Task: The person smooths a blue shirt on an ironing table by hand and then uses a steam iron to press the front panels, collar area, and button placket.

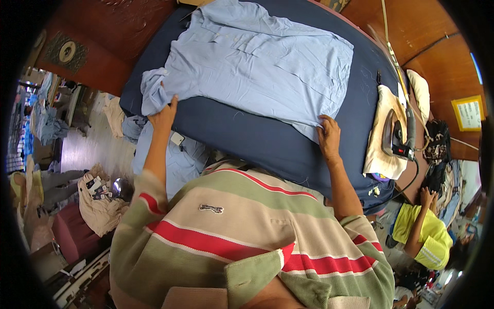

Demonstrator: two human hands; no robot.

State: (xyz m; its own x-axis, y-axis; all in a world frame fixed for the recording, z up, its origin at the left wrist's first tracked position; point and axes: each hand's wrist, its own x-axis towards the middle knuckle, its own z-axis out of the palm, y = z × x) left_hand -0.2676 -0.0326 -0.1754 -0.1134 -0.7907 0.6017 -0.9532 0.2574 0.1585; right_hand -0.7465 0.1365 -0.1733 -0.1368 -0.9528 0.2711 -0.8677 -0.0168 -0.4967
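A light blue shirt point(257, 62) lies spread flat on a dark blue padded ironing table point(257, 144). My left hand point(164, 116) grips the shirt's bunched sleeve end at the table's left edge. Over at the near right, my right hand point(329, 136) presses on the shirt's hem, fingers closed on the cloth. My striped polo shirt fills the lower middle of the view.
An electric iron point(396, 136) rests on a cream cloth pad point(383, 154) at the table's right end, its cord running off right. More light blue garments point(177, 159) hang below the table's left side. A person in a yellow shirt point(424, 232) sits at lower right. Clothes piles point(98, 201) lie on the floor at left.
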